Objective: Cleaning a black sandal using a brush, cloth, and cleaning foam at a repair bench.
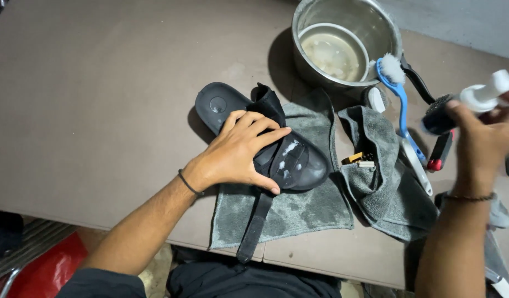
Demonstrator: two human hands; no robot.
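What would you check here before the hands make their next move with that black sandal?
1. Left hand pinning the black sandal: ok.
2. Sandal resting on the grey towel: ok.
3. Right hand gripping the white bottle: ok, though blurred.
4. Foam on the sandal's toe: ok, white patches show.
5. Blue brush lying near the steel pot: ok.
6. Bottle cap open: cannot tell.

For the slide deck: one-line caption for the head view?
Left hand pins black sandal on grey towel; right hand holds white bottle.

Our left hand [244,148] lies flat, palm down, fingers spread, forearm stretched forward; our right hand [481,132] is raised, fingers curled in a grip, wrist upright.
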